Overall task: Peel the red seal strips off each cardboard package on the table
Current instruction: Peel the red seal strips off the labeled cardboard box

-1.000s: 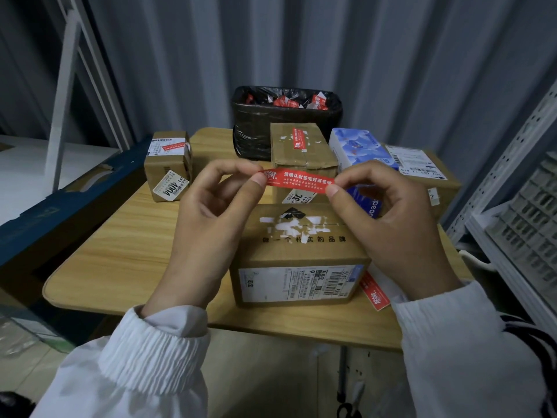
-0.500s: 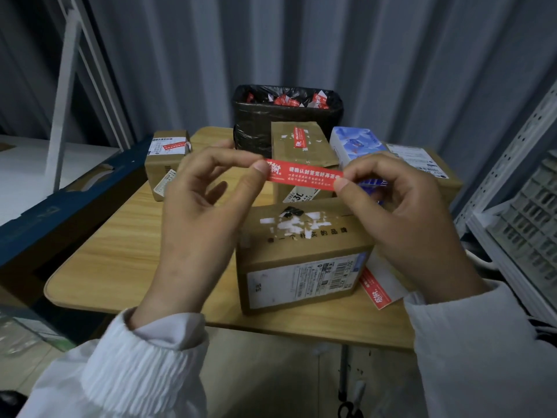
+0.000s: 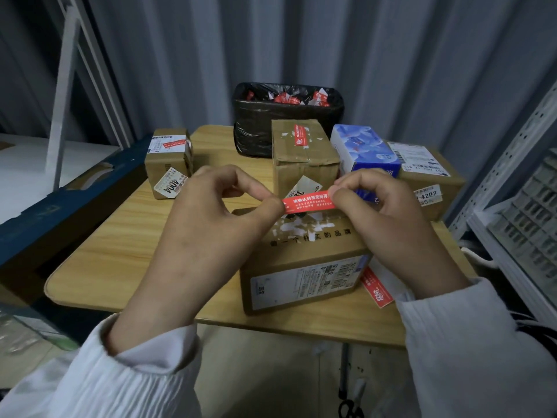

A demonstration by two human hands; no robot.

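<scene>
Above the nearest cardboard package (image 3: 304, 260), left hand (image 3: 211, 224) and right hand (image 3: 388, 218) pinch the red seal strip (image 3: 309, 202) at its nine and three o'clock ends; it looks light, limp and sticky.

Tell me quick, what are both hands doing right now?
The left hand is closed, pinching the left end of the red seal strip.
The right hand is closed, pinching the strip's right end.

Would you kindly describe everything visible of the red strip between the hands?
The red strip is a narrow, thin band printed with white characters, peeled free and held nearly level above the nearest cardboard box. The left hand pinches its left end, the right hand its right end.
</scene>
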